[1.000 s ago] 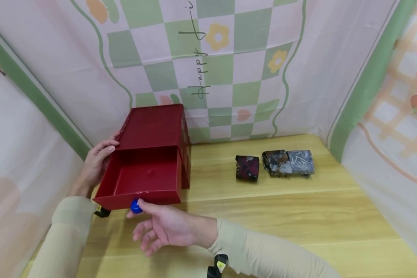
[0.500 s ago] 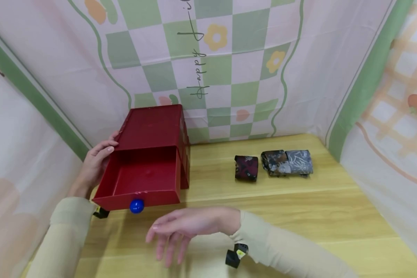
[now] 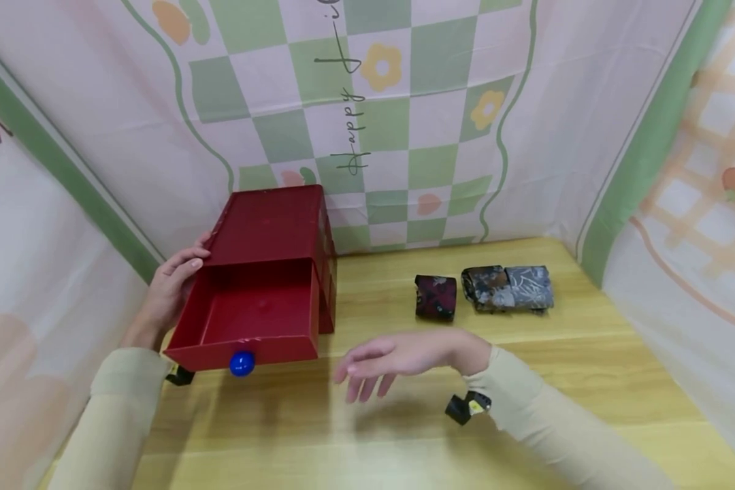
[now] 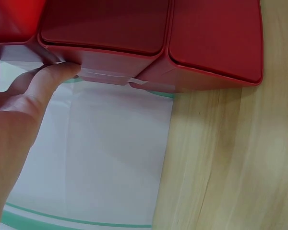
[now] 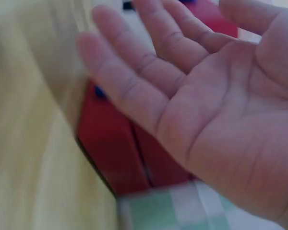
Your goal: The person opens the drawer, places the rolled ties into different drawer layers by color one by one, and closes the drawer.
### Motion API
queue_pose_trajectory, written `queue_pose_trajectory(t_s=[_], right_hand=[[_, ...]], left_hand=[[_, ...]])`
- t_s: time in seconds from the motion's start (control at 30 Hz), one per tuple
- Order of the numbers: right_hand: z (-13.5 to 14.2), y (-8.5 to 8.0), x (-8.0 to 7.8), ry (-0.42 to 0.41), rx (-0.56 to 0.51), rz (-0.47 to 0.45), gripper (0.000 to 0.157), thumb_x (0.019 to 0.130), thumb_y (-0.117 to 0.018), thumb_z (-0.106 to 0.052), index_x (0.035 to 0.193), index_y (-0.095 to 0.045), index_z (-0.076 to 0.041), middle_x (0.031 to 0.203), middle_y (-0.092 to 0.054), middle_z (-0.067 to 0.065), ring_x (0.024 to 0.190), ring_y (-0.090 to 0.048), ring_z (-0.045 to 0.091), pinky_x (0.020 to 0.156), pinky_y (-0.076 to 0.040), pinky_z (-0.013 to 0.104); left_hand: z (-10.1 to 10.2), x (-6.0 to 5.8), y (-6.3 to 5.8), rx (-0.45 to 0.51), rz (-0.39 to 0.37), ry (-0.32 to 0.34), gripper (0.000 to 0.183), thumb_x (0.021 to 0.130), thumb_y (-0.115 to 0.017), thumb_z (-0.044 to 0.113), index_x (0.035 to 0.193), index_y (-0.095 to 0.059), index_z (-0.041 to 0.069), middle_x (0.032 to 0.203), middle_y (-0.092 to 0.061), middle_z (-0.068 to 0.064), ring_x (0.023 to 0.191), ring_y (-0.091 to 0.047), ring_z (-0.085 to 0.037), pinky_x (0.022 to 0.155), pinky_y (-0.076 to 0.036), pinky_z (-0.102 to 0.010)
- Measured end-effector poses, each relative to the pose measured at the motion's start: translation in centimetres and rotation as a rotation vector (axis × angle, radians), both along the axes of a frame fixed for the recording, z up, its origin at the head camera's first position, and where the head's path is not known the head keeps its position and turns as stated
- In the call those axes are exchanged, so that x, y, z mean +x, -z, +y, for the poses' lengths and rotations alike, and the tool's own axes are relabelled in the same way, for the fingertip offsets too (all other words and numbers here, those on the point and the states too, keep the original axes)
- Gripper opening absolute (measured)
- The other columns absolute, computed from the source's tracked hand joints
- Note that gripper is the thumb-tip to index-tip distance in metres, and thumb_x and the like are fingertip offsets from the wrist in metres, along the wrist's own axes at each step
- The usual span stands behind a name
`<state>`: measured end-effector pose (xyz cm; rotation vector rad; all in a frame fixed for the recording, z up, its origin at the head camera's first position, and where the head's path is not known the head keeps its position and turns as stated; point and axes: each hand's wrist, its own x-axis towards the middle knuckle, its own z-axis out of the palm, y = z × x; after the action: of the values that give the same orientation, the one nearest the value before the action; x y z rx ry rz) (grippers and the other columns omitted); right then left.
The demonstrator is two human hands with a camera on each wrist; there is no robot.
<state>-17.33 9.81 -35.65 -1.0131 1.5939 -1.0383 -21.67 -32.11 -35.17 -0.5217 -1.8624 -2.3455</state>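
Observation:
In the head view, a red drawer cabinet (image 3: 269,221) stands at left, its top drawer (image 3: 260,316) pulled out with nothing visible inside. A round blue knob (image 3: 241,363) sits on the drawer's front. My left hand (image 3: 170,289) rests against the cabinet's left side; the left wrist view shows the fingers (image 4: 57,74) touching that red wall. Free of any object, my right hand (image 3: 404,361) hovers over the table right of the drawer, fingers loosely extended. Its palm (image 5: 221,105) faces the right wrist camera. Nearest it lies a rolled dark red patterned cloth (image 3: 436,297).
Farther right, a rolled dark floral cloth (image 3: 486,288) and a rolled grey patterned cloth (image 3: 529,287) lie side by side. A printed fabric wall (image 3: 380,122) encloses the back of the wooden table (image 3: 367,442), with more fabric at both sides.
My right hand has let go of the blue knob and moved right, away from the drawer. The left hand, cabinet and pulled-out drawer have stayed where they were.

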Motion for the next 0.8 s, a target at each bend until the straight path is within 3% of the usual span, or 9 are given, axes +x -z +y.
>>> queue_pose_trajectory(t_s=[0.2,0.5,0.63,0.8], right_hand=[[4.7,-0.7,-2.3,0.202,0.034,0.237,0.042,0.11,-0.044,-0.035,0.143,-0.052,-0.011,0.129,-0.065,0.002,0.12,-0.06,0.021,0.102,-0.048,0.048],[10.6,-1.7,-5.3,0.57,-0.033,0.372,0.049,0.109,-0.049,-0.034,0.15,-0.044,-0.007,0.148,-0.051,0.012,0.134,-0.049,0.033,0.108,-0.041,0.052],[12.0,-0.7,-6.9,0.693,-0.01,0.483,0.06,0.106,-0.054,-0.038,0.156,-0.035,-0.009,0.159,-0.037,0.013,0.145,-0.033,0.036,0.115,-0.029,0.057],[12.7,1.7,-8.4,0.767,0.046,0.6,0.075,0.102,-0.062,-0.04,0.161,-0.024,-0.012,0.166,-0.021,0.015,0.15,-0.018,0.045,0.115,-0.022,0.063]], left_hand=[[0.0,0.0,0.0,0.0,-0.008,-0.007,0.025,0.107,-0.049,0.007,0.11,-0.074,0.011,0.158,-0.042,0.0,0.154,-0.014,-0.024,0.1,-0.047,-0.022],[0.1,0.0,0.0,0.009,-0.012,-0.001,0.025,0.107,-0.049,0.007,0.11,-0.074,0.012,0.161,-0.038,-0.001,0.154,-0.014,-0.023,0.101,-0.046,-0.022],[0.1,0.1,-0.1,0.007,-0.008,0.003,0.025,0.107,-0.049,0.007,0.111,-0.074,0.012,0.162,-0.036,-0.002,0.155,-0.01,-0.024,0.1,-0.046,-0.022],[0.1,0.1,-0.1,0.001,-0.013,-0.001,0.026,0.107,-0.049,0.008,0.11,-0.074,0.013,0.161,-0.037,0.0,0.155,-0.011,-0.024,0.099,-0.047,-0.022]])
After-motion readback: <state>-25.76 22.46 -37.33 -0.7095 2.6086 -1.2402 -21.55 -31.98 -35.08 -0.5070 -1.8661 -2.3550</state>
